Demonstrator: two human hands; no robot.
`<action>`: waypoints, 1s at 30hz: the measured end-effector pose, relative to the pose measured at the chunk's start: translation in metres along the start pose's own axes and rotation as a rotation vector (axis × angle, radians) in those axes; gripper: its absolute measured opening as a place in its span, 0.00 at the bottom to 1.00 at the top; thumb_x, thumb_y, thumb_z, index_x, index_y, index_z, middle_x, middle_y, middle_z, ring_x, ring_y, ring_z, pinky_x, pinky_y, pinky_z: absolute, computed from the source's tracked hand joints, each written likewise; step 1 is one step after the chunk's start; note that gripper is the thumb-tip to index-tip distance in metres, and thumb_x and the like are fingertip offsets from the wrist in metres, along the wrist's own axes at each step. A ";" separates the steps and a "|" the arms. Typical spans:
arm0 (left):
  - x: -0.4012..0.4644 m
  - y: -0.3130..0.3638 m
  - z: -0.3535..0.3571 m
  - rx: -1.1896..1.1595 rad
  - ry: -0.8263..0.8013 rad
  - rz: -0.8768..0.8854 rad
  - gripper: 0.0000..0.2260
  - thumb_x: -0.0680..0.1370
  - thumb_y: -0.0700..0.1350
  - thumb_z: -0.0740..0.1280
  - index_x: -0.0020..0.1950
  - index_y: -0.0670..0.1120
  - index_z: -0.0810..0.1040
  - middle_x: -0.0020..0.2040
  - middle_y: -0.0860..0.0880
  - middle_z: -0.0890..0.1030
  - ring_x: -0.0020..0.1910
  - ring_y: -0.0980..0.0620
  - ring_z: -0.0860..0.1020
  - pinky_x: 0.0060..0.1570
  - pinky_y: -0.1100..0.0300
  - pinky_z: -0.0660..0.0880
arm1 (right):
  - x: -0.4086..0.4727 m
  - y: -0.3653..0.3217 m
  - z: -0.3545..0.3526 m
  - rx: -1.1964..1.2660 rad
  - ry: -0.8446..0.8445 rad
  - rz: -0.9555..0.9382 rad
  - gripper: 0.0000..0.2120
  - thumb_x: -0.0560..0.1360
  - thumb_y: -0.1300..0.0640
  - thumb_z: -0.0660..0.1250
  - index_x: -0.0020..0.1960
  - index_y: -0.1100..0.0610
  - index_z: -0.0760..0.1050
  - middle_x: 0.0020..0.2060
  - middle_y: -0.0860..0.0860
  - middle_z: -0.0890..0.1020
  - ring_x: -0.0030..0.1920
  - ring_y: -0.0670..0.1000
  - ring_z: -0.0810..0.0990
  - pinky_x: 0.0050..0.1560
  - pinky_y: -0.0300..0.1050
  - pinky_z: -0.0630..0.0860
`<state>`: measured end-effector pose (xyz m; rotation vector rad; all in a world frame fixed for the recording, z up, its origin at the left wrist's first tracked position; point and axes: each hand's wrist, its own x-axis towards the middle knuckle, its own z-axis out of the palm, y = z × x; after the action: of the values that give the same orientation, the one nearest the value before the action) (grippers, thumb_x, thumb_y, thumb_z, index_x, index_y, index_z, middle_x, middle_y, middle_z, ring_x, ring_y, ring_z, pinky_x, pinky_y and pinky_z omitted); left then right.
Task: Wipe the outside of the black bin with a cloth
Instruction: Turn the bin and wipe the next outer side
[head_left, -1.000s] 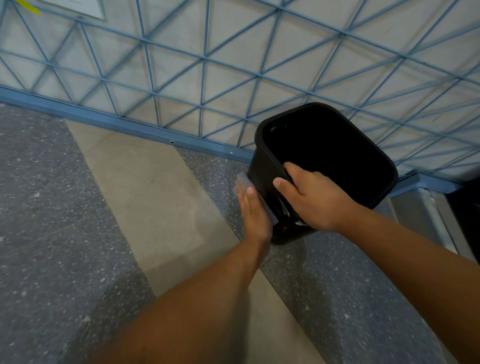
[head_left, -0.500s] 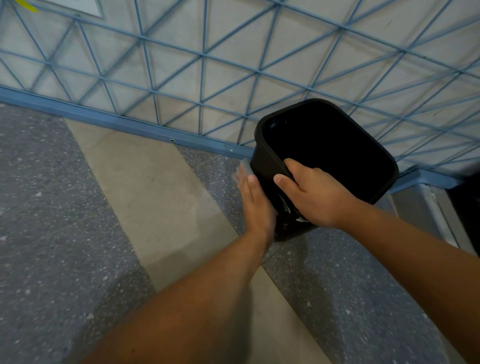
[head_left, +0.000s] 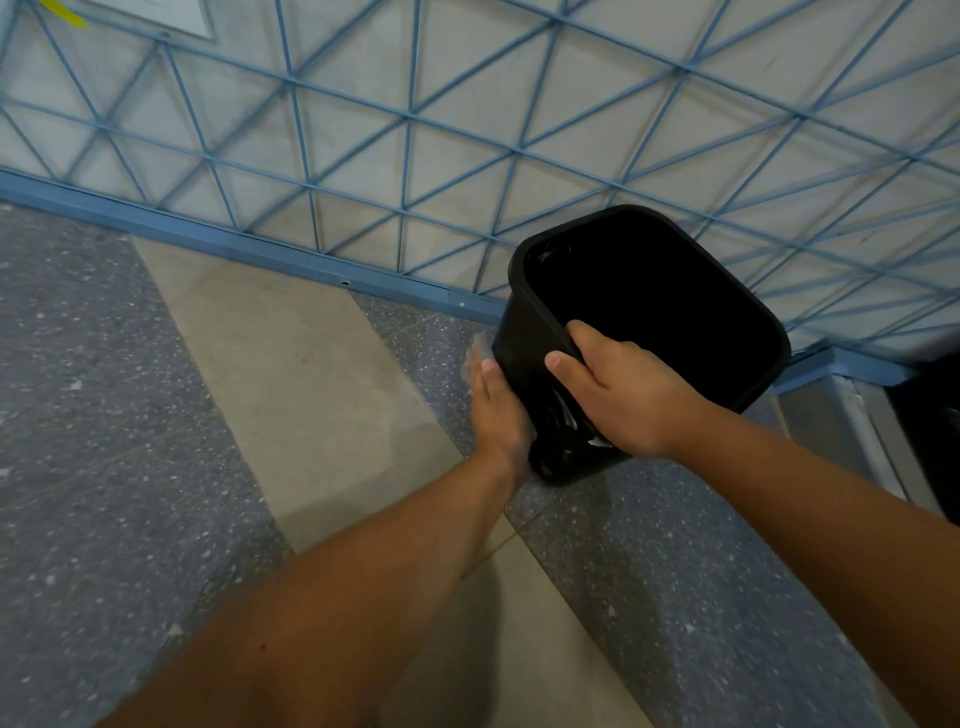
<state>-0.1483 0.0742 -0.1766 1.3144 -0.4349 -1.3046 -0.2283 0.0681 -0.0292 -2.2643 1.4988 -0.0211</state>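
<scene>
One black bin tilted, mouth facing up-right toward camera.

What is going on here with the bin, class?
A person is cleaning a black plastic bin that is tilted near a blue wire-grid wall. The right hand grips the bin's rim to steady it. The left hand lies flat on the bin's outer side, pressing a pale cloth against it; only the cloth's edge shows.

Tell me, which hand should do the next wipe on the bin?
The left hand. It already presses the cloth flat against the black bin's side, while the right hand grips the rim, steadying it.
</scene>
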 end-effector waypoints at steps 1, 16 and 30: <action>-0.003 -0.001 0.002 0.016 -0.005 0.045 0.26 0.89 0.58 0.46 0.87 0.54 0.52 0.88 0.51 0.52 0.87 0.50 0.51 0.86 0.44 0.52 | 0.000 0.000 0.000 -0.001 0.000 0.002 0.12 0.81 0.46 0.54 0.47 0.53 0.66 0.35 0.52 0.79 0.36 0.51 0.79 0.38 0.51 0.76; -0.020 -0.011 -0.020 0.057 -0.009 -0.029 0.31 0.87 0.64 0.51 0.83 0.47 0.66 0.80 0.45 0.72 0.81 0.44 0.69 0.81 0.50 0.65 | 0.001 0.000 -0.001 0.001 -0.008 0.001 0.13 0.81 0.45 0.54 0.47 0.53 0.66 0.35 0.52 0.78 0.36 0.52 0.79 0.41 0.54 0.76; -0.044 0.019 -0.055 0.014 0.029 0.017 0.23 0.90 0.52 0.52 0.82 0.42 0.67 0.77 0.47 0.73 0.77 0.52 0.69 0.74 0.61 0.63 | 0.021 -0.034 0.002 0.336 0.039 0.284 0.23 0.79 0.40 0.56 0.62 0.57 0.73 0.58 0.52 0.77 0.57 0.54 0.75 0.55 0.46 0.67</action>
<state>-0.1072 0.1318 -0.1581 1.3370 -0.4347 -1.2689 -0.1890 0.0619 -0.0234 -1.7863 1.6826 -0.2175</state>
